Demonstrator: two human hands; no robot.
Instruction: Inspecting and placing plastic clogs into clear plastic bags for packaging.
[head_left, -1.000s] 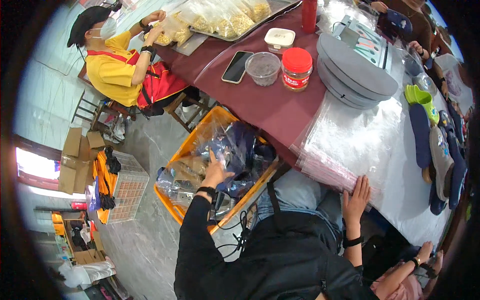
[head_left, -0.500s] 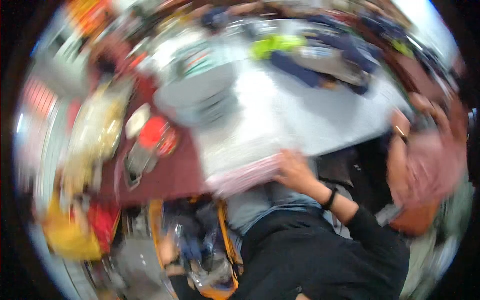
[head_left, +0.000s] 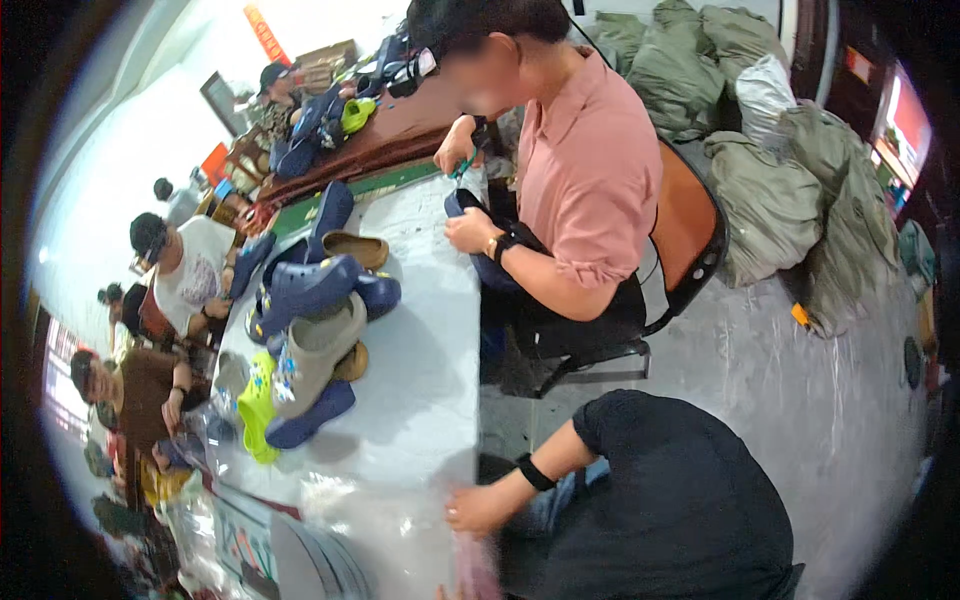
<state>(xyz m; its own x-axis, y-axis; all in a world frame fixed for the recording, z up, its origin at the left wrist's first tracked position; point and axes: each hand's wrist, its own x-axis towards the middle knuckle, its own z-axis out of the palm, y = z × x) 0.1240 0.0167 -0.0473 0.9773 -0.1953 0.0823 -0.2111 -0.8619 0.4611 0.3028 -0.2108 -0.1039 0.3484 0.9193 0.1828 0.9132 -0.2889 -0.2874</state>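
My right hand [head_left: 482,508], with a black band on its wrist, lies at the near edge of the white table [head_left: 425,400]. Its fingers are slightly bent and rest beside a stack of clear plastic bags [head_left: 375,520]. The pinkish edge of the stack runs along the table side below that hand. Of my left hand [head_left: 447,593], only a bit of the fingers shows at the bottom rim, by the bags; what they do is hidden. A pile of clogs lies farther along the table: a grey clog [head_left: 322,350], a lime-green clog [head_left: 258,405] and several navy clogs [head_left: 310,285].
Across the table corner a seated person in a pink shirt [head_left: 600,170] holds a navy clog [head_left: 462,205] and green-handled scissors [head_left: 463,165]. A grey-white bucket [head_left: 315,560] stands at lower left. Full sacks [head_left: 760,200] lie on the floor. Other people sit at the far left.
My view has swung to the right, bringing the person in pink and the sacks into sight. My right hand stays at the bag stack. My left hand, earlier low over an orange-edged container, is now mostly out of view.
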